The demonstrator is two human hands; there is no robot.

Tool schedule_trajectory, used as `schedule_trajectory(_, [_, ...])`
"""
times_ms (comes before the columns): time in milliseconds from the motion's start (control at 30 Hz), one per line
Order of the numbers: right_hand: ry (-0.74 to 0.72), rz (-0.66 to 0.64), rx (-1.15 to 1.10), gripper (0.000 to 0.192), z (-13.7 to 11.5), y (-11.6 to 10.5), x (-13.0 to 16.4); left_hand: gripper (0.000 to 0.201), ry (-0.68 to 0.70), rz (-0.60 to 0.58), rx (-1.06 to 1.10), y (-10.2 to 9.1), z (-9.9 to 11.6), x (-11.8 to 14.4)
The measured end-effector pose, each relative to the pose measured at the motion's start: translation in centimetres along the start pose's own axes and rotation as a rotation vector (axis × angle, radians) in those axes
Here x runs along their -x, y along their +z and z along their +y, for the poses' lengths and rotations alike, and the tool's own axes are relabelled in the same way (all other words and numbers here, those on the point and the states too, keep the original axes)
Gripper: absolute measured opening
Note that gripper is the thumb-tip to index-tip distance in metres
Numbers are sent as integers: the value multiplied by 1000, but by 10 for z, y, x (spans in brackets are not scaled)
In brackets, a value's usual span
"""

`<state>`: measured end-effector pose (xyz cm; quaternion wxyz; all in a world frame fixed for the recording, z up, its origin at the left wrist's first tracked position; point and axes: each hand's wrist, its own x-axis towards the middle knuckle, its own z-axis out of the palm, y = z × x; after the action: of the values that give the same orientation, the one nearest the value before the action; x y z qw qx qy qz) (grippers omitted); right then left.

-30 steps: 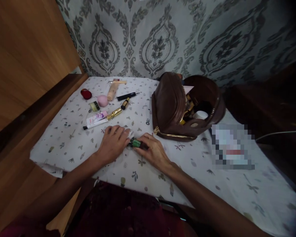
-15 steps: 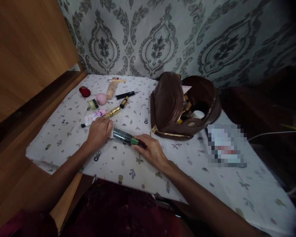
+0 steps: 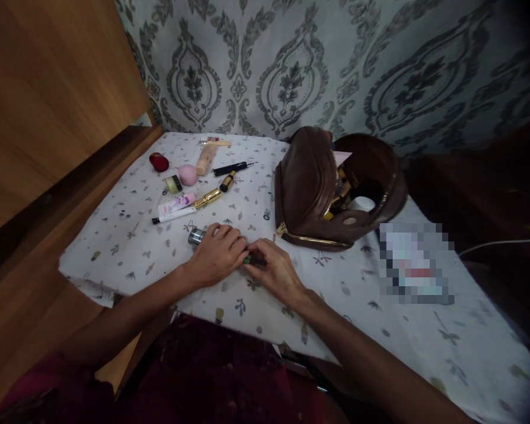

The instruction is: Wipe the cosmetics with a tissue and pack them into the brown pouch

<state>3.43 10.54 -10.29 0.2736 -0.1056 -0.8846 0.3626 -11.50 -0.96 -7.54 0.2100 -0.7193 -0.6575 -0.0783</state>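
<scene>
A dark green tube [image 3: 197, 237] lies on the patterned white cloth [image 3: 362, 312] near the table's front edge. My left hand [image 3: 218, 253] rests over the tube's body, fingers closed on it; only its metallic end shows to the left. My right hand [image 3: 276, 268] pinches the tube's green cap end [image 3: 247, 259]. The two hands touch at the middle. Just right of the hands stands an open brown zip pouch [image 3: 309, 188] with several cosmetics inside.
Behind the hands lie a white and pink tube [image 3: 174, 207], a gold lipstick [image 3: 207, 198], a pink sponge [image 3: 187, 174], a red compact [image 3: 158, 161], a black pen [image 3: 232, 169] and a beige tube [image 3: 205, 159]. A wooden panel [image 3: 48, 106] borders the left. A blurred patch [image 3: 415, 265] lies right.
My left hand slid back along the tube from its far end toward my right hand, now covering most of it. The right hand stays on the cap end.
</scene>
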Motion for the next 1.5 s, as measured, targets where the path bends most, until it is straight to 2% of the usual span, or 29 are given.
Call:
schedule_trajectory(133, [-40, -33, -5, 9, 0, 0, 1, 34, -80, -34, 11, 2, -20, 10])
schedule_trajectory(267, [-42, -32, -3, 8, -1, 0, 1, 42, -212, -98, 39, 1, -46, 25])
schedule_trajectory(400, [-46, -13, -1, 9, -1, 1, 1, 46, -349, -149, 137, -2, -62, 37])
schedule_trajectory(600, [-14, -3, 17, 13, -1, 1, 1, 50, -522, -144, 380, 1, -71, 33])
schedule_trajectory(700, [-12, -9, 37, 13, -3, 1, 0, 51, -603, -111, 425, 2, -72, 29])
schedule_trajectory(933, [-70, 11, 52, 13, -7, 2, 0, 51, -677, -180, 216, 0, -69, 21])
schedule_trajectory(1000, [-60, 7, 28, 19, -7, 2, 0, 48, -694, -206, 107, -1, -67, 16])
schedule_trajectory(1100, [-14, 25, -30, 28, -5, 3, 0, 43, -616, -181, -57, 0, -62, 10])
schedule_trajectory(1233, [66, 47, -104, 26, -1, 4, -1, 36, -374, -47, -131, 3, -48, 10])
schedule_trajectory(1400, [136, 71, -139, 30, 4, 6, 0, 31, -102, 38, -134, 7, -24, 13])
schedule_trajectory(1500, [156, 68, -118, 31, 5, 5, 0, 34, -4, 48, -81, 10, -13, 13])
